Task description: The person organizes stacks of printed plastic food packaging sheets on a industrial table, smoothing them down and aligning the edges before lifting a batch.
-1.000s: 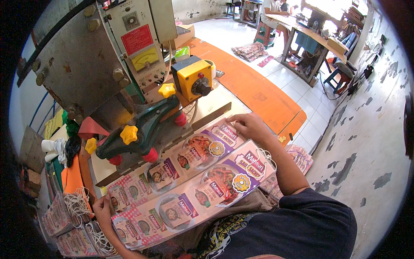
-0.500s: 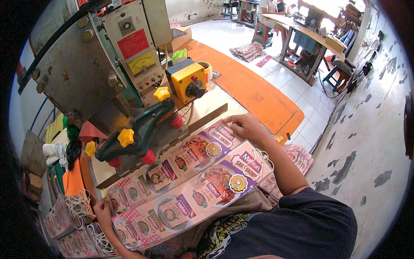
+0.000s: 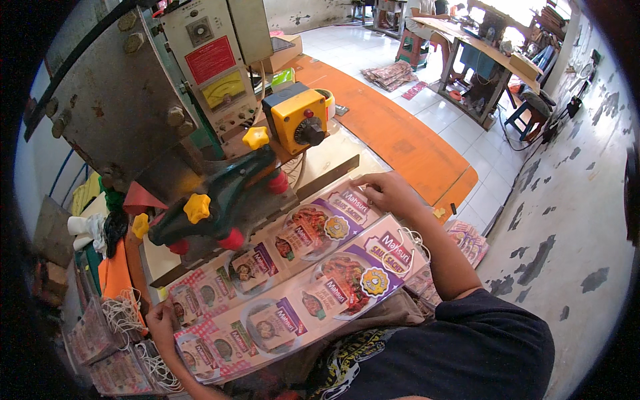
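Your left hand point(image 3: 162, 321) and right hand point(image 3: 385, 191), nearly closed, pinch opposite ends of the printed sheet point(image 3: 283, 248) beside the green press arm point(image 3: 233, 183); no cord shows there, so it looks unfinished beside those corded stacks point(image 3: 91, 333).

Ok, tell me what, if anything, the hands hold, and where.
The far printed sheet: left hand at its left end, right hand at its upper right corner. Whether pinched or just pressed is unclear.

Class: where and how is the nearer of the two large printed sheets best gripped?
Probably the near long edge, pinched from the side toward the dark shirt. The sheet looks thin and flat, with that edge exposed; its far edge runs along the other sheet, and string loops at its right end.
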Action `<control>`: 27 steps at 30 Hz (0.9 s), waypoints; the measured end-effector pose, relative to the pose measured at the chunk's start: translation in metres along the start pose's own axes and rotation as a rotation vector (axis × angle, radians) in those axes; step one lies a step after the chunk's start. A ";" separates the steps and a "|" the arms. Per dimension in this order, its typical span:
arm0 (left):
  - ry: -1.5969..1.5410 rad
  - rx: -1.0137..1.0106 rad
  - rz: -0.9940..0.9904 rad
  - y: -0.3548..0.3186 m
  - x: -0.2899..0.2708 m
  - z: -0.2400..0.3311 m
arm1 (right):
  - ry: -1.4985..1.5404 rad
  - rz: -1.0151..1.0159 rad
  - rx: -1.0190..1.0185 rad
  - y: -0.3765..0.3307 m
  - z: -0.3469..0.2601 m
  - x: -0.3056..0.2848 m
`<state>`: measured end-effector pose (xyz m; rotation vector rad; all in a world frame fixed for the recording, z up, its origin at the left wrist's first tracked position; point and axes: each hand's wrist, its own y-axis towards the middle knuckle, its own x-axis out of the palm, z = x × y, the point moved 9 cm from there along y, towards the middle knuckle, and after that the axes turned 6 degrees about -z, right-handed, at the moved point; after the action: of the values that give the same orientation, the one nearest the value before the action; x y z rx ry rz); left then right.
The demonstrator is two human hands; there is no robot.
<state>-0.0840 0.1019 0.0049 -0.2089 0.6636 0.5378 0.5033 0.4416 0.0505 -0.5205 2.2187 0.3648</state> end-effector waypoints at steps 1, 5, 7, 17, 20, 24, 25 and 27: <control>0.006 0.030 0.018 -0.002 0.002 0.007 | 0.023 -0.011 0.008 0.000 0.002 0.001; 0.028 0.173 0.058 -0.006 0.002 0.019 | 0.083 -0.022 0.022 0.000 0.002 0.004; 0.081 0.157 0.071 -0.005 0.002 0.020 | 0.103 -0.011 0.026 -0.001 -0.001 0.003; 0.122 -0.031 -0.011 -0.007 0.007 0.038 | 0.054 -0.040 0.069 0.000 -0.005 0.000; 0.028 0.052 0.057 -0.007 0.005 0.024 | 0.078 -0.033 0.065 0.000 -0.006 -0.001; 0.116 -0.003 0.001 -0.001 -0.001 0.006 | 0.072 -0.040 0.069 0.000 -0.006 -0.001; 0.107 -0.004 0.002 0.000 -0.001 0.005 | 0.076 -0.029 0.051 0.000 -0.007 -0.003; 0.079 0.019 0.022 -0.001 -0.001 0.006 | 0.091 -0.009 0.019 -0.003 -0.006 -0.002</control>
<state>-0.0808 0.1027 0.0108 -0.2063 0.7478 0.5465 0.5014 0.4372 0.0555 -0.5461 2.3050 0.3210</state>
